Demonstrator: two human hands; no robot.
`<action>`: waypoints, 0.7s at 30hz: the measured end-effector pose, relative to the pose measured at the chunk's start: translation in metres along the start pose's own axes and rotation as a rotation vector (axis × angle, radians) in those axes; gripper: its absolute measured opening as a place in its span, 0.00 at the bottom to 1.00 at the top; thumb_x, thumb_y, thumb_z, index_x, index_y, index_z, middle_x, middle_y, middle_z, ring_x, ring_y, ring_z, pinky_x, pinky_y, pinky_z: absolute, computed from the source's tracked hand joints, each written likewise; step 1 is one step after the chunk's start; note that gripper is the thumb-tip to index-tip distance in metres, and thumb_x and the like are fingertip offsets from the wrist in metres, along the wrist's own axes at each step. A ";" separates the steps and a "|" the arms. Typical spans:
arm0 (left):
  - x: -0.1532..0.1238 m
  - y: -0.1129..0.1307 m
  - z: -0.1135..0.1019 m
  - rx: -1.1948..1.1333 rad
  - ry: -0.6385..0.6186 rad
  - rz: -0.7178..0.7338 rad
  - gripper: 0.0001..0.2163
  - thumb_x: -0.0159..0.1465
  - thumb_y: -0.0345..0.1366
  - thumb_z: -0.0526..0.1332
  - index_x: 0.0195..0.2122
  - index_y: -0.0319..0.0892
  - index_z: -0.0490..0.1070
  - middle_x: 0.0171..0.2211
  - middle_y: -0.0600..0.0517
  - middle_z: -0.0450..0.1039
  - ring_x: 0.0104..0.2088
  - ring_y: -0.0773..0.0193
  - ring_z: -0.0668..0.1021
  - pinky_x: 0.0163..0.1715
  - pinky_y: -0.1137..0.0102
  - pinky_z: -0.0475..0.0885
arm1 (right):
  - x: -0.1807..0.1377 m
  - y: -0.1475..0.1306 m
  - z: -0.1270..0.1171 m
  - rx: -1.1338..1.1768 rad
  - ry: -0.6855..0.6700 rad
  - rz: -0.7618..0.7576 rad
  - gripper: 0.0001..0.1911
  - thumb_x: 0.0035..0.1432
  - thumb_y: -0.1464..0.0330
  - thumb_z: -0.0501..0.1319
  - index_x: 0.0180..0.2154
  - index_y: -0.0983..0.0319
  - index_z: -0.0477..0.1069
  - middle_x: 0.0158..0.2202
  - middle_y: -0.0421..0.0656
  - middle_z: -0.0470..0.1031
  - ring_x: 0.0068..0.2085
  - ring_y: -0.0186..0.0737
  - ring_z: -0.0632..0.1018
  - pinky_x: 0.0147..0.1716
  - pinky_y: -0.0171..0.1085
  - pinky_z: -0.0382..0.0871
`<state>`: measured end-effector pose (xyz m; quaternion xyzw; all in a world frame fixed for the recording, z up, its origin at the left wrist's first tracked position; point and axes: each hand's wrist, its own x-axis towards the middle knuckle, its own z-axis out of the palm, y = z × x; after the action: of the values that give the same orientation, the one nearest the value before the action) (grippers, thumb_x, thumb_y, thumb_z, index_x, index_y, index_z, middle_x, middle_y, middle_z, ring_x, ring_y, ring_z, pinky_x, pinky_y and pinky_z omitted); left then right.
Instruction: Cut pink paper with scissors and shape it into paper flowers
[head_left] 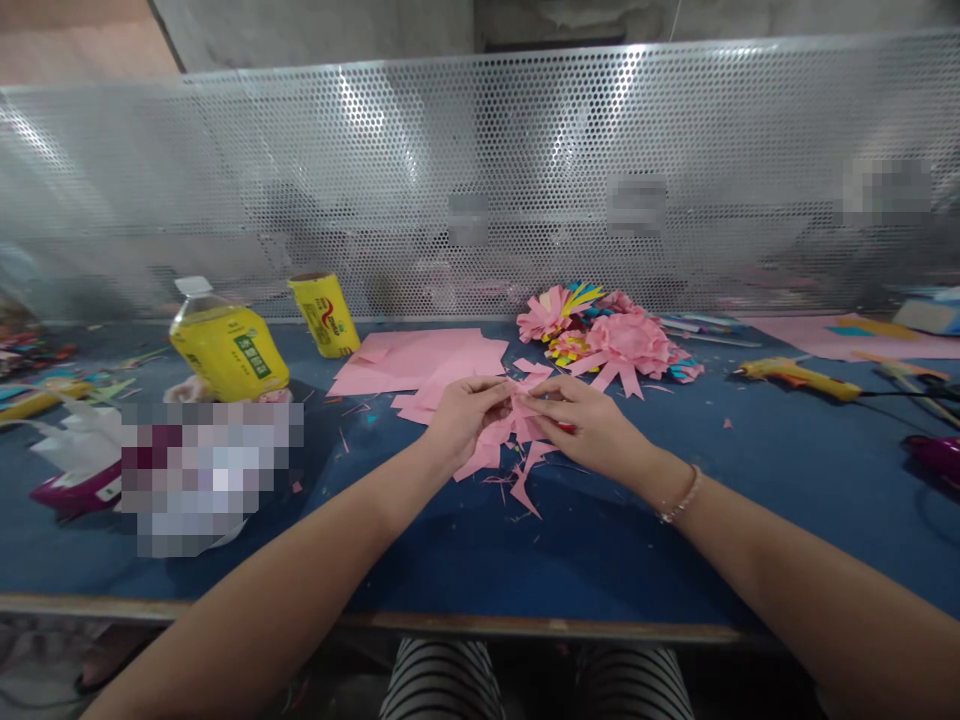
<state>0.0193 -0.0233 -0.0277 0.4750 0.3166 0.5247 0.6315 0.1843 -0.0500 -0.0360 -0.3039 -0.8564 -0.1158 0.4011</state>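
Note:
My left hand point(471, 412) and my right hand point(583, 418) meet over the middle of the table. Between their fingertips is a pink paper piece point(523, 410) with cut strips, and both hands pinch it. Something small and red shows under my right fingers; I cannot make out what it is. Pink paper sheets point(427, 358) lie just behind my left hand. Pink paper scraps point(529, 482) are scattered on the blue table beneath the hands. Behind my right hand sits a pile of paper flowers point(622, 345) in pink, yellow and blue.
A yellow-labelled bottle point(229, 345) and a yellow can-like cylinder point(325, 315) stand at the left, near a tissue pack point(82, 460). At the right lies a yellow glue gun point(802, 379) with a cord. A perforated metal panel point(420, 180) borders the table's back.

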 end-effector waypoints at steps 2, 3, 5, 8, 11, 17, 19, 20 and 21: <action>0.000 0.000 0.000 0.015 -0.003 0.016 0.07 0.45 0.31 0.65 0.25 0.35 0.72 0.21 0.53 0.70 0.21 0.75 0.70 0.27 0.75 0.66 | 0.001 -0.001 0.000 0.037 -0.010 0.023 0.14 0.54 0.72 0.54 0.42 0.59 0.71 0.39 0.47 0.70 0.41 0.38 0.72 0.40 0.41 0.69; -0.001 0.000 0.001 0.024 -0.004 0.025 0.07 0.45 0.32 0.65 0.25 0.35 0.72 0.21 0.53 0.70 0.22 0.75 0.70 0.27 0.75 0.66 | 0.002 -0.002 -0.001 0.060 -0.011 0.049 0.13 0.53 0.71 0.54 0.41 0.59 0.71 0.39 0.47 0.70 0.41 0.38 0.72 0.40 0.41 0.69; -0.001 0.000 0.001 0.052 -0.010 0.042 0.07 0.45 0.32 0.65 0.25 0.35 0.72 0.21 0.53 0.70 0.22 0.75 0.70 0.27 0.74 0.66 | 0.004 -0.005 0.000 0.120 -0.008 0.134 0.11 0.53 0.70 0.55 0.38 0.59 0.73 0.38 0.46 0.70 0.40 0.38 0.72 0.40 0.42 0.68; -0.002 0.000 0.002 0.098 -0.018 0.068 0.08 0.46 0.33 0.65 0.25 0.35 0.72 0.21 0.53 0.69 0.22 0.75 0.69 0.27 0.74 0.65 | 0.007 -0.009 0.002 0.253 -0.004 0.355 0.09 0.51 0.69 0.56 0.36 0.60 0.72 0.36 0.45 0.71 0.37 0.38 0.72 0.37 0.41 0.68; -0.002 0.001 0.003 0.123 -0.009 0.093 0.08 0.46 0.34 0.64 0.26 0.35 0.72 0.20 0.54 0.69 0.22 0.75 0.69 0.27 0.74 0.66 | 0.008 -0.012 0.004 0.446 0.006 0.587 0.11 0.48 0.68 0.59 0.37 0.61 0.66 0.35 0.44 0.70 0.34 0.36 0.72 0.34 0.39 0.68; -0.005 0.000 0.005 0.144 -0.017 0.107 0.08 0.46 0.35 0.64 0.26 0.36 0.72 0.22 0.54 0.70 0.23 0.73 0.70 0.30 0.72 0.67 | 0.010 -0.015 0.005 0.704 0.036 0.712 0.09 0.46 0.65 0.58 0.31 0.61 0.62 0.31 0.41 0.66 0.34 0.34 0.70 0.36 0.38 0.65; -0.006 0.000 0.006 0.149 -0.032 0.105 0.08 0.46 0.35 0.64 0.26 0.36 0.72 0.23 0.53 0.70 0.24 0.73 0.71 0.30 0.72 0.67 | 0.011 -0.015 0.004 0.778 0.048 0.745 0.08 0.47 0.65 0.57 0.30 0.61 0.62 0.30 0.40 0.66 0.33 0.33 0.69 0.36 0.37 0.64; -0.006 0.000 0.006 0.153 -0.037 0.104 0.08 0.46 0.35 0.64 0.26 0.36 0.71 0.22 0.54 0.70 0.24 0.73 0.70 0.29 0.73 0.67 | 0.011 -0.015 0.005 0.810 0.053 0.760 0.07 0.48 0.64 0.57 0.30 0.61 0.62 0.29 0.39 0.66 0.32 0.33 0.69 0.35 0.37 0.64; -0.006 0.000 0.006 0.160 -0.043 0.104 0.08 0.46 0.35 0.64 0.25 0.36 0.71 0.22 0.54 0.69 0.23 0.74 0.70 0.29 0.73 0.67 | 0.011 -0.015 0.005 0.836 0.055 0.772 0.07 0.48 0.64 0.57 0.29 0.61 0.62 0.29 0.39 0.66 0.31 0.32 0.68 0.34 0.36 0.63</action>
<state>0.0235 -0.0309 -0.0259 0.5509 0.3186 0.5195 0.5702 0.1667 -0.0550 -0.0301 -0.4072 -0.6453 0.3802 0.5228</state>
